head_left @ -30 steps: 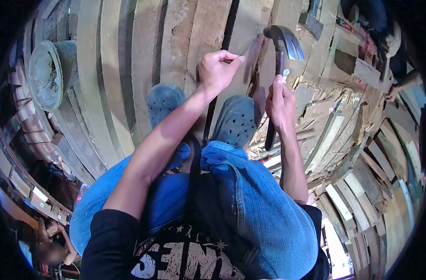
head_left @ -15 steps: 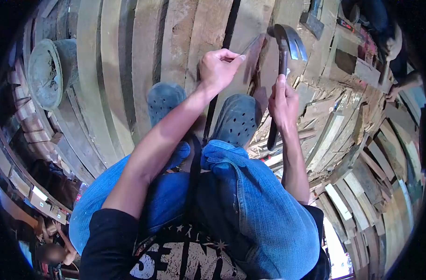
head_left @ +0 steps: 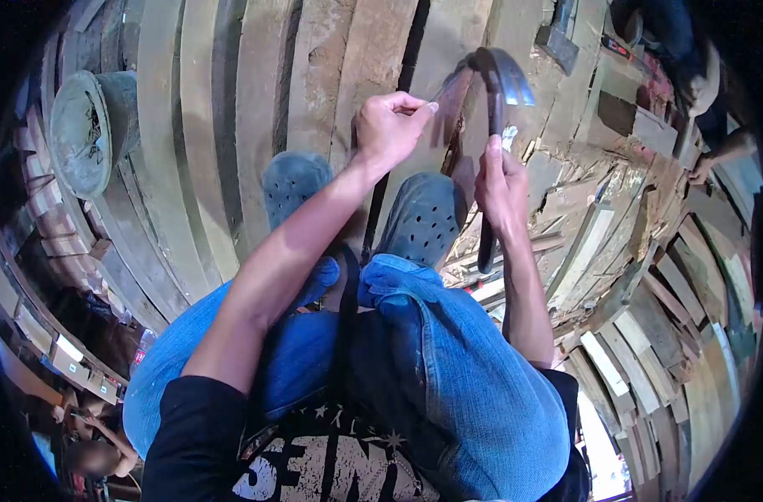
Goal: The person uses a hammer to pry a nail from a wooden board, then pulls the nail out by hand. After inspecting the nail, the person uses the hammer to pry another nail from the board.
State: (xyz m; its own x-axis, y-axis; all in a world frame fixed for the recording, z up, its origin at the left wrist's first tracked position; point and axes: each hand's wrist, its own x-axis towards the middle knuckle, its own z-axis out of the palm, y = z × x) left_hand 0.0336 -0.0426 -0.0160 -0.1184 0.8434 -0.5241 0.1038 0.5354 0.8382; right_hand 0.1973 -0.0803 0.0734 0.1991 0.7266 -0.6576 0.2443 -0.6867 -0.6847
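My left hand (head_left: 391, 127) is closed in a pinch on a thin nail (head_left: 450, 82), which points up and to the right over the wooden planks (head_left: 369, 50). A dark-handled claw hammer (head_left: 496, 88) is in my right hand (head_left: 502, 186), its fingers wrapped round the handle. The hammer's head is at the far end of the nail, with the curved claw toward the right. Whether head and nail touch cannot be made out.
A round bucket (head_left: 82, 134) stands at the left. Another hammer (head_left: 558, 42) lies at the upper right. Beyond it are a co-worker's hands (head_left: 701, 88). Stacked boards (head_left: 649, 360) fill the lower right. Another person (head_left: 105, 452) is at the lower left.
My right hand has moved the hammer slightly left, bringing its head to the nail. My left hand has barely moved. The person at the lower left has shifted an arm.
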